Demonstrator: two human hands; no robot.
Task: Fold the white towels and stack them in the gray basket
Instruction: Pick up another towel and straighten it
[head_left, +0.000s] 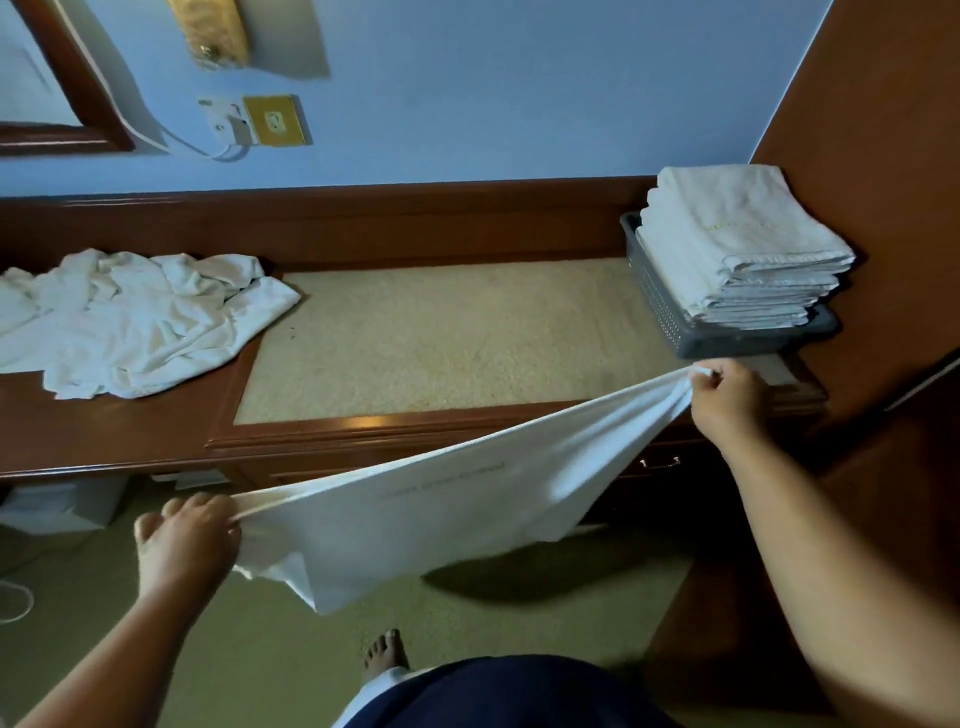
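Note:
A white towel (431, 514) hangs stretched in the air in front of the desk. My left hand (189, 540) grips its lower left corner and my right hand (724, 400) pinches its upper right corner. The cloth sags between them and a loose flap droops below the left end. On the desk's right end stands the gray basket (670, 317), with a stack of several folded white towels (743, 249) rising above its rim. A heap of crumpled white towels (130, 322) lies on the desk's left end.
The wooden desk (363, 441) has a beige inlaid top (447, 338) between the heap and the basket. A brown wardrobe wall (883, 156) stands close on the right. A white box (57, 504) sits under the desk. My bare foot (384, 652) is on the carpet.

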